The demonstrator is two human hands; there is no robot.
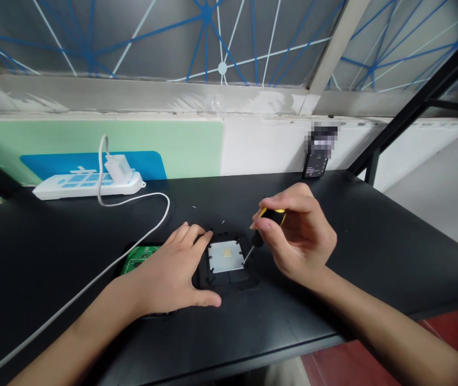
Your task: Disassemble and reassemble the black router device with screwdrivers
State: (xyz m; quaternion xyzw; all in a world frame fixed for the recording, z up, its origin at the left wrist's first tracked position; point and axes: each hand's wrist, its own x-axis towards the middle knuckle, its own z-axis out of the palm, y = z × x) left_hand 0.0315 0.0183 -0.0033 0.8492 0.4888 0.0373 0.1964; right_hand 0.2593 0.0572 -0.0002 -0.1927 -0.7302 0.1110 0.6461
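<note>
A black and yellow screwdriver [272,215] is gripped in my right hand [303,236], its shaft slanting down to the left. The tip meets the right edge of a silvery metal plate [223,264], which sits in a black plastic housing [229,279]. A small yellowish square marks the middle of the plate. My left hand [172,271] lies over the housing's left side with its fingers stretched and thumb apart, pressing it against the table. Partly hidden beneath that hand is a green circuit board [138,258] in a dark casing.
A white power strip [88,186] with a plugged-in charger [119,168] lies at the back left. Its white cable [132,247] runs across the black table [285,332] to the front left. A phone [317,155] leans on the wall. Two tiny light bits lie behind the housing.
</note>
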